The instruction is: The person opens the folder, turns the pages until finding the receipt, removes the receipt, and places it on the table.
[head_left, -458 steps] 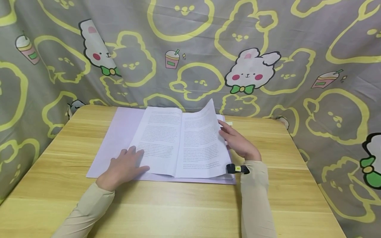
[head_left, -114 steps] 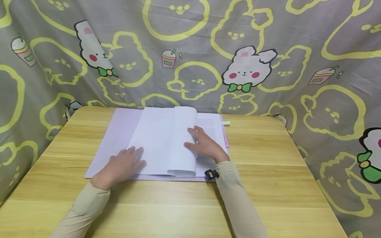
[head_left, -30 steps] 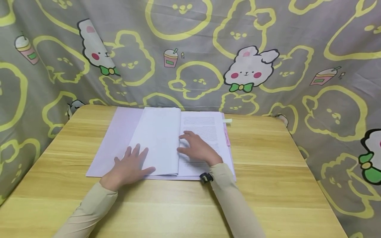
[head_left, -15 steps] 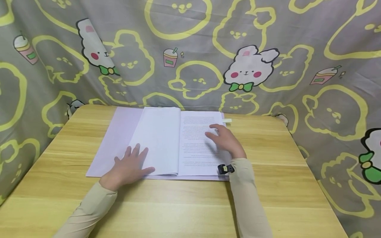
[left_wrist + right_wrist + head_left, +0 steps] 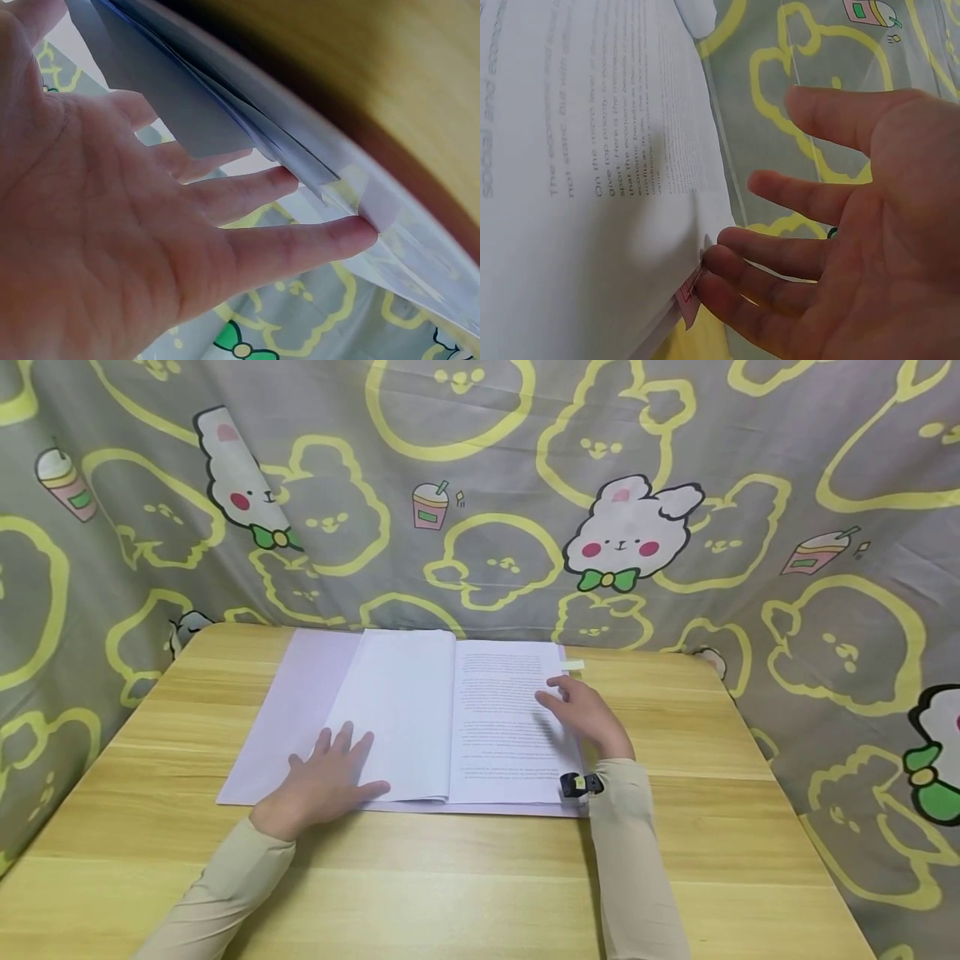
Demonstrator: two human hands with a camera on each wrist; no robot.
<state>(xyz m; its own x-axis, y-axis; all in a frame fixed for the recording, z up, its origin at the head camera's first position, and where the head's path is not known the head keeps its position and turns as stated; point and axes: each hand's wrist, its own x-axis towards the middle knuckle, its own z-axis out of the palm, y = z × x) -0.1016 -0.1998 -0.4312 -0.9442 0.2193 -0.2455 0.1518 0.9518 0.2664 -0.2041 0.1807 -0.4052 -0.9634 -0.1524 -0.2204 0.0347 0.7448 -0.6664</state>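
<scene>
A bound document with a lavender cover (image 5: 288, 710) lies spread on the table. Its left page (image 5: 401, 702) is blank; its right page (image 5: 498, 685) carries printed text. My left hand (image 5: 318, 785) rests spread over the lower left page and cover. In the left wrist view, the straight fingers of the left hand (image 5: 165, 217) reach against the sheets and cover. At the document's right edge is my right hand (image 5: 588, 714), fingers loosely bent and nothing gripped. In the right wrist view, lower fingertips of the right hand (image 5: 870, 225) are right at a pink tab (image 5: 689, 300).
A pale green tab (image 5: 573, 665) sticks out past the document's upper right edge. The wooden table (image 5: 420, 885) extends in front and to both sides. Behind it hangs a grey curtain (image 5: 510, 460) with yellow cartoon outlines. A black wrist device (image 5: 580, 785) sits at the right cuff.
The right hand turned a sheet over to the left, then moved from the centre fold to the right page's outer edge. The left hand has stayed nearly in place.
</scene>
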